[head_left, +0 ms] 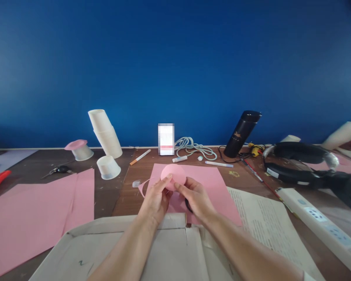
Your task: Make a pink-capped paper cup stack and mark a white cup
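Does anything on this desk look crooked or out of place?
Yes: the stack of white paper cups near the blue wall leans to one side, and a single cup sits upside down before it. Nothing looks spilled.

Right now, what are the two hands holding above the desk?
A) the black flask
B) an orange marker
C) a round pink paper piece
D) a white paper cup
C: the left hand and right hand pinch a round pink paper piece between their fingertips, over the pink sheet.

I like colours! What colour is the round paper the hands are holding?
Pink. The round paper shows best in the head view, held between the left hand and right hand.
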A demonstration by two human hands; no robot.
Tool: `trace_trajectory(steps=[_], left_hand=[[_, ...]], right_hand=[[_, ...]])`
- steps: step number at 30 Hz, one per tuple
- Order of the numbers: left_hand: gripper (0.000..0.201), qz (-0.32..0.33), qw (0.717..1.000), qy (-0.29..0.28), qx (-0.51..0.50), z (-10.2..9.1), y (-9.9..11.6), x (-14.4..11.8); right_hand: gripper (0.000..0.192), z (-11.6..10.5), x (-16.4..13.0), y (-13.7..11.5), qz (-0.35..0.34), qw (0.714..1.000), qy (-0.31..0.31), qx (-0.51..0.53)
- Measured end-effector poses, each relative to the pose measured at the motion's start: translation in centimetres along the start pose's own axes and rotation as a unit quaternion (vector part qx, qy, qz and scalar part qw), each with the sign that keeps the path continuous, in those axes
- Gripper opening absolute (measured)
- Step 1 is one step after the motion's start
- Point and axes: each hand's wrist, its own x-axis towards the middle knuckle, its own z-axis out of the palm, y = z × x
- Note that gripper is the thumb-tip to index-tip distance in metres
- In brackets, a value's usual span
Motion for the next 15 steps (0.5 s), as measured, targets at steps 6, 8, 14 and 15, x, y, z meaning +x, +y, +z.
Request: trace_trajectory(steps=[6,8,14,15], left_hand=[[0.018,-0.016,0.999,0.039,-0.028,-0.05,0.08,0.14],[0.017,-0.021,0.998,0.048,-0.035,0.00,0.18,0.13],[0.023,-0.053,0.996,0.065,-0.018,-0.02,0.32,-0.07],[0.024,-0.061,0.996,0.065,-0.009,-0.04,0.28,-0.11]], right_hand=[[0.033,0.04,-0.05,0.12,0.007,1.000,-0.002,0.024],[0.034,0.01,0.02,0.23,0.011,1.000,0.002,0.015],[0.034,-0.07,0.36,0.32,0.009,0.999,0.031,-0.012],[0.034,-0.07,0.40,0.28,0.007,0.999,0.034,-0.010]])
